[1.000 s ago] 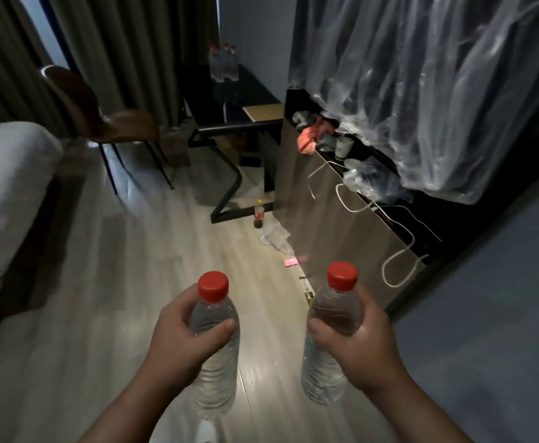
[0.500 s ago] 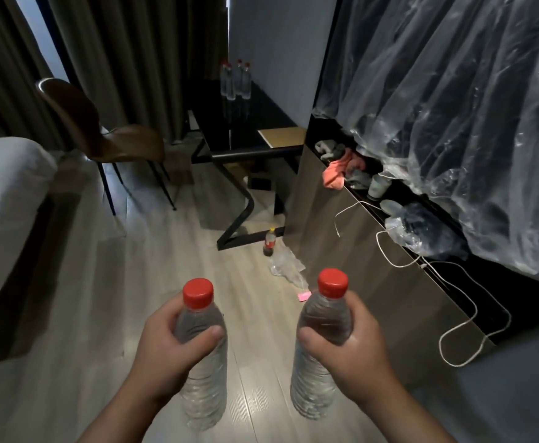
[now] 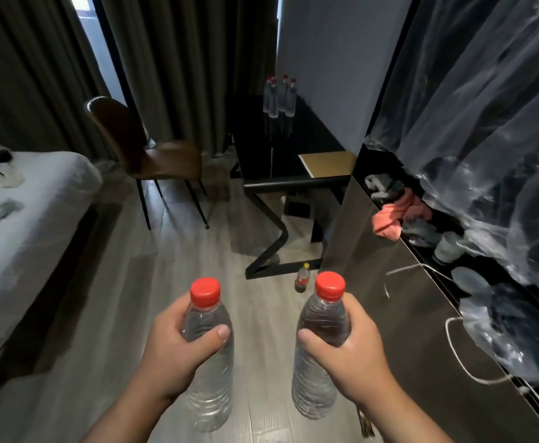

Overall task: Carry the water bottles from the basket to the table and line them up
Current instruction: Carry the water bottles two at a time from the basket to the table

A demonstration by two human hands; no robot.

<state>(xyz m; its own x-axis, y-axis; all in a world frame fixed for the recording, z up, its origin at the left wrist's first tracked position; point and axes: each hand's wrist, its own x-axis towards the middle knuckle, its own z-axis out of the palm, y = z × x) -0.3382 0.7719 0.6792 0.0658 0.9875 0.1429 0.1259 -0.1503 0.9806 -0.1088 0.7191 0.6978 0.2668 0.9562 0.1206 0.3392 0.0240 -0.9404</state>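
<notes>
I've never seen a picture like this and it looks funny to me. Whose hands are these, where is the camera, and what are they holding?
There is no machine here, just a person. The camera sits on their head and looks forward and down, so you see their own arms. The left hand grips the left water bottle, and the right hand grips the right water bottle. Both are clear, red-capped and held upright. Ahead stands a black table with more red-capped bottles close together at its far end. A brown chair is beside it, a white bed is on the left, and a small bottle stands on the floor.
</notes>
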